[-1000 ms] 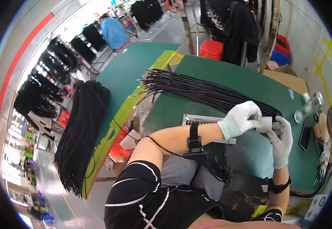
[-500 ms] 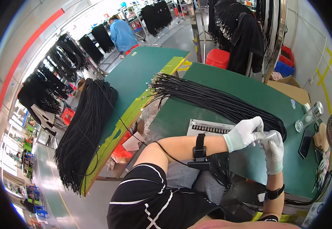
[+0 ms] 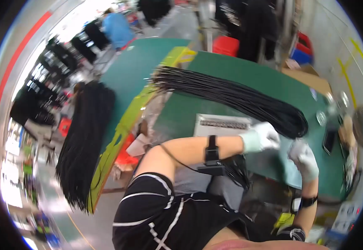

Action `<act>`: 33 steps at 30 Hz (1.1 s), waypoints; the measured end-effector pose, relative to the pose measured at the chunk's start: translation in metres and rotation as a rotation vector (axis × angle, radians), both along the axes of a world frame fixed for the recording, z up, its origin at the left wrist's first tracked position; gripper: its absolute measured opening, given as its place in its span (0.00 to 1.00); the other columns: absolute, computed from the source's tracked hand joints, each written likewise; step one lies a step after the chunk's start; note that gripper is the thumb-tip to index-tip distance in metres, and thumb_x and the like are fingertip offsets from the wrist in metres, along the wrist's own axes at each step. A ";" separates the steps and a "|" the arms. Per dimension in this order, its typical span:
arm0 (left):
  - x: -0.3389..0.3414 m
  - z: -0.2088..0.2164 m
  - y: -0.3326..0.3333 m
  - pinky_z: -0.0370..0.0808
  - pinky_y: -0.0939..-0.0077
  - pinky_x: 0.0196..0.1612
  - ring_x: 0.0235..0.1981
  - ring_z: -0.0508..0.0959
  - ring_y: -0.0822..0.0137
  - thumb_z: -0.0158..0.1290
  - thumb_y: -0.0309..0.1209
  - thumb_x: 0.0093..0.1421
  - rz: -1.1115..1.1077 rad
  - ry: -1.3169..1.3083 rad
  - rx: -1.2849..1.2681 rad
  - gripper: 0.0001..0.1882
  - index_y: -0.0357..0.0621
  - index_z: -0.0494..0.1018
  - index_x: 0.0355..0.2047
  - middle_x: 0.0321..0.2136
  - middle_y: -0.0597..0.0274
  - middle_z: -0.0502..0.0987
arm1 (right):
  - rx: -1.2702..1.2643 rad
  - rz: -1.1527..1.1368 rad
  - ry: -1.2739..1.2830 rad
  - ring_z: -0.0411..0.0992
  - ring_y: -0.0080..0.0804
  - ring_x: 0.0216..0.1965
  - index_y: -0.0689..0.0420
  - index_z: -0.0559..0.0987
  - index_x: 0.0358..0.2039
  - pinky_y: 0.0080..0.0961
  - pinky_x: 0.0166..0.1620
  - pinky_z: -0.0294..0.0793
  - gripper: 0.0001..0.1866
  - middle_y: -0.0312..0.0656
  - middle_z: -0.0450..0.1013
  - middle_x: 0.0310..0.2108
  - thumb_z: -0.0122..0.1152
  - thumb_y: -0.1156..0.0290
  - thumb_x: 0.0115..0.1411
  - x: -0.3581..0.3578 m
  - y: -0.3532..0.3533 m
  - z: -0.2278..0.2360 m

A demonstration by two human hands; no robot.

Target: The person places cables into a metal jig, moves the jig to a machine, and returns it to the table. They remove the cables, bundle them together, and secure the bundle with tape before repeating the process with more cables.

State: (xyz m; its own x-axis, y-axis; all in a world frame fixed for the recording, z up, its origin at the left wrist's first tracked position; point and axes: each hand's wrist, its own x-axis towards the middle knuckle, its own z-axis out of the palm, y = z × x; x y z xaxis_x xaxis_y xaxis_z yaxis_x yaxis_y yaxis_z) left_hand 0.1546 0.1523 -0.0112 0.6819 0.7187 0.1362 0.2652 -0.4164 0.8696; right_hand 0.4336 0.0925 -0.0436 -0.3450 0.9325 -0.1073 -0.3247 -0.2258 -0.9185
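Observation:
Both my hands wear white gloves and are blurred by motion. My left hand (image 3: pixel 265 137) is closed with its fingers curled, just right of a white plate fixture (image 3: pixel 198 130) with a row of small dark parts. Whatever it may hold is hidden. My right hand (image 3: pixel 304 160) is also closed, a short gap to the right of the left one. I cannot make out anything in its fingers. A pale, see-through patch (image 3: pixel 291 174) shows beside the right hand, too smeared to name. Beyond both hands lies a long bundle of black cables (image 3: pixel 231 95) on the green table (image 3: pixel 177 114).
Another thick black cable bundle (image 3: pixel 83 141) hangs over the table at left, beside a yellow-green edge strip (image 3: pixel 125 135). A glass jar (image 3: pixel 321 118), a phone (image 3: pixel 328 141) and a small fan (image 3: pixel 361 127) are at right. A red stool (image 3: pixel 226 46) stands behind the table.
My hands have moved apart, the left slightly left and the right lower. Earlier they met around something clear. The whole view has shifted and blurred.

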 end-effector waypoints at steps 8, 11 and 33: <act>0.012 -0.053 0.013 0.75 0.65 0.54 0.46 0.79 0.58 0.53 0.31 0.63 0.102 -0.333 -0.836 0.14 0.32 0.75 0.44 0.43 0.52 0.77 | 0.094 -0.098 -0.558 0.71 0.22 0.38 0.60 0.74 0.50 0.22 0.40 0.73 0.33 0.38 0.73 0.39 0.77 0.60 0.47 -0.002 0.066 0.054; 0.025 -0.076 0.033 0.75 0.62 0.57 0.47 0.78 0.56 0.48 0.27 0.66 -0.253 -0.363 -0.360 0.13 0.31 0.71 0.48 0.42 0.50 0.76 | 0.421 -0.188 -0.967 0.74 0.30 0.44 0.61 0.76 0.48 0.28 0.48 0.73 0.35 0.42 0.75 0.42 0.77 0.52 0.46 0.019 0.108 0.039; 0.046 -0.072 0.079 0.65 0.54 0.64 0.58 0.68 0.52 0.46 0.33 0.68 0.260 -0.928 -1.432 0.19 0.36 0.67 0.56 0.55 0.45 0.70 | 0.262 0.328 -1.138 0.76 0.45 0.39 0.55 0.84 0.37 0.40 0.44 0.73 0.35 0.49 0.79 0.37 0.59 0.32 0.51 -0.064 0.197 0.007</act>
State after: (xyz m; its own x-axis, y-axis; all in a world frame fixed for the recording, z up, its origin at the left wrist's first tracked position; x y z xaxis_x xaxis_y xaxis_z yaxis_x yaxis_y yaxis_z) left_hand 0.2005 0.2314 -0.0832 0.6073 0.6805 -0.4100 -0.5701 0.7327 0.3715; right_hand 0.3693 0.2895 -0.0367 -0.3997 0.8574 -0.3242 0.7358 0.0892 -0.6713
